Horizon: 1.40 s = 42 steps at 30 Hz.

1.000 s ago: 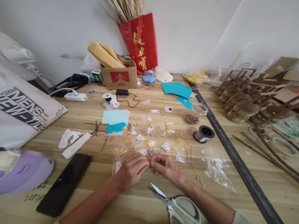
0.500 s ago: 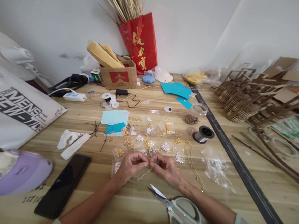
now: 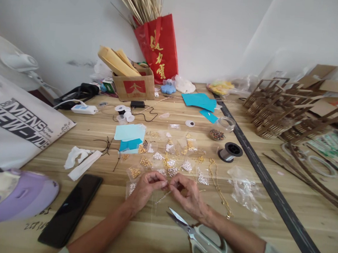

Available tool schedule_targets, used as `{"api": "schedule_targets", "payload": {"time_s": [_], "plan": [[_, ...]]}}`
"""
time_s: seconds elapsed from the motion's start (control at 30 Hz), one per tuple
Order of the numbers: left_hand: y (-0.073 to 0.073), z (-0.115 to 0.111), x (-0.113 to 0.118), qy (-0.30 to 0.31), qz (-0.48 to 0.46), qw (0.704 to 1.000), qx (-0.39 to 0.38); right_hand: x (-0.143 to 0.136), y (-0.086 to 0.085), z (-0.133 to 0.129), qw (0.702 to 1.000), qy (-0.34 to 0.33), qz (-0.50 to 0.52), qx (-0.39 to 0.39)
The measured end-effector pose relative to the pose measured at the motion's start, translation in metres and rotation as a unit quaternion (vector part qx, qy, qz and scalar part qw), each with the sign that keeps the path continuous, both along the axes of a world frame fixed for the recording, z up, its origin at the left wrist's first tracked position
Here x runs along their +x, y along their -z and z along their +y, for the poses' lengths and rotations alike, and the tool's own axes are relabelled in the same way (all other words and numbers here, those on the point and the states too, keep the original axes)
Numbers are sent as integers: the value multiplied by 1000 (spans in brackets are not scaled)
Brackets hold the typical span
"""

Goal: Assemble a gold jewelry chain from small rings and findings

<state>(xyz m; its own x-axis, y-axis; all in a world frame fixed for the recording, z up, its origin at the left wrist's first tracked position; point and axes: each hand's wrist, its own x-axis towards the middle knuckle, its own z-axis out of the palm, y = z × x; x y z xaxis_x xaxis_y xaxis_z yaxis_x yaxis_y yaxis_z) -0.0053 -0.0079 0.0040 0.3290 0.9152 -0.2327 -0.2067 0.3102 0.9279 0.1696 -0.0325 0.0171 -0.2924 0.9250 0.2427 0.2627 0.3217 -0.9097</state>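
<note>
Thumb and forefinger pinched, my left hand [image 3: 148, 187] faces my right hand [image 3: 188, 195] with a narrow gap between the fingertips. Something tiny is in the pinch of each, too small to name. Below the fingers a thin silver chain [image 3: 162, 198] lies slanting on the table; I cannot tell whether it reaches the fingertips. Just beyond sit small bags and piles of silver findings [image 3: 187, 165] and gold findings [image 3: 146, 161]. A gold chain [image 3: 217, 183] lies right of my right hand. White-handled scissors [image 3: 191, 231] rest partly opened near my right forearm.
A black phone [image 3: 71, 210] and a purple-and-cream appliance [image 3: 24, 196] are at the left. A wire spool [image 3: 229, 152], a dish of dark beads [image 3: 217, 134] and a crumpled clear bag [image 3: 244, 188] stand to the right. Wooden baskets [image 3: 275, 110] crowd the far right.
The fingertips of my two hands have drawn slightly apart, my right hand shifting a little to the right. Both still pinch. The things on the table have not moved.
</note>
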Motion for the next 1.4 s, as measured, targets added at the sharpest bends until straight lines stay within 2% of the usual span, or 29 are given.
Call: {"api": "schedule_targets", "payload": {"time_s": [0.23,1.0,1.4], "plan": [[0,-1,1,10,-2,1000,-2,-1,0,-1,1000,1,2,-10],[-10,-1,1,22,72,997,26,0,5,2,984,-24,80,-159],[-12,-1,1,25,81,996,39,1,8,3,981,-28,89,-168]]}}
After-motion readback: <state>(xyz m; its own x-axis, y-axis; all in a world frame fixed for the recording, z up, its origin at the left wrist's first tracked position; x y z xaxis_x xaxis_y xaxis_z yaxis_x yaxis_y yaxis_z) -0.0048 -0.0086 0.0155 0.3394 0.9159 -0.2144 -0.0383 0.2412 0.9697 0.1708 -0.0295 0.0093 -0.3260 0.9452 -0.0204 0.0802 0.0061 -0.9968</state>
